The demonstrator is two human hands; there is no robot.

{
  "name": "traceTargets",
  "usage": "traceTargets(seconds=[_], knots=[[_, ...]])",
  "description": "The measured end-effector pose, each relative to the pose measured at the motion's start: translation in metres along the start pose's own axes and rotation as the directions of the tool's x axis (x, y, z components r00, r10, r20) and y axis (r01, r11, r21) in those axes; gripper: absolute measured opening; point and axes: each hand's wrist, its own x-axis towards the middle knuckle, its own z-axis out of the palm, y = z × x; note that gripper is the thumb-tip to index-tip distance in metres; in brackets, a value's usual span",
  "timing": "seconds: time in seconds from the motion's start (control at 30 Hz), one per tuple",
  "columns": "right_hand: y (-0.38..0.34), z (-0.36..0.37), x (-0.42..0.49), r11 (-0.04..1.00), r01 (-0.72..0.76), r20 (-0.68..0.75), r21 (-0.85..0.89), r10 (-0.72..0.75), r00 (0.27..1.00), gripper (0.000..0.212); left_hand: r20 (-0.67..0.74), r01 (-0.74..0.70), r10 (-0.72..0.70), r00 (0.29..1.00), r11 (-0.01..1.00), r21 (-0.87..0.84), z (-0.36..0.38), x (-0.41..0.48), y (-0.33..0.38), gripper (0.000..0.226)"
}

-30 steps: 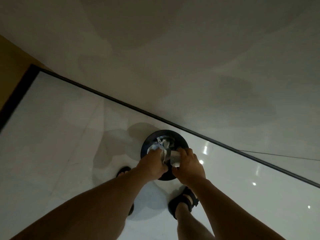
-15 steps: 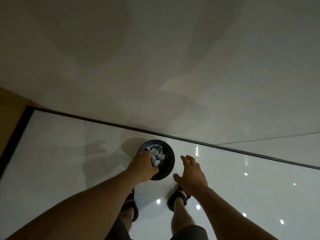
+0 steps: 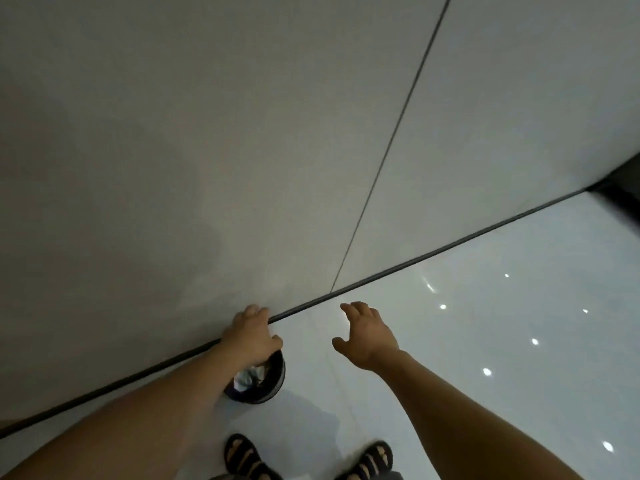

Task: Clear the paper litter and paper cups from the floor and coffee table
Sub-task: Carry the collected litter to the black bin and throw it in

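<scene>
A small round black bin (image 3: 275, 379) stands on the floor against the wall, with crumpled white paper (image 3: 247, 377) inside it. My left hand (image 3: 251, 336) hovers just above the bin's far rim, its fingers loosely bent, and I see nothing in it. To the right of the bin my right hand (image 3: 367, 332) is raised over the floor, fingers spread and empty. No paper cups or loose litter show anywhere else.
A pale wall (image 3: 242, 150) with a thin vertical seam fills the upper view. A black skirting strip (image 3: 415, 259) meets the glossy white floor (image 3: 502, 341). My sandalled feet (image 3: 244, 457) stand just behind the bin. Something dark (image 3: 623, 188) sits at the far right edge.
Both hands have let go of the paper, which now lies in the bin. They have lifted up and apart, and my view has swung to the right.
</scene>
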Motion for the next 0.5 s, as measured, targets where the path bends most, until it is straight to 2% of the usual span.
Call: traceTargets(seconds=[0.23,0.33,0.5], knots=[[0.142,-0.068,-0.064,0.984,-0.180,-0.100,-0.001,0.179,0.979,0.079,0.017,-0.229,0.230,0.973,0.957,0.177,0.004,0.000,0.187,0.074],[0.204,-0.098,-0.089,0.969,-0.247,-0.166,-0.001,0.243,0.956,0.079,0.036,-0.343,0.346,0.938,0.900,0.268,0.022,0.000,0.275,0.074],[0.295,-0.132,-0.129,0.927,-0.365,-0.236,0.082,0.374,0.897,0.077,0.077,-0.497,0.502,0.861,0.803,0.327,0.051,-0.002,0.395,0.073]])
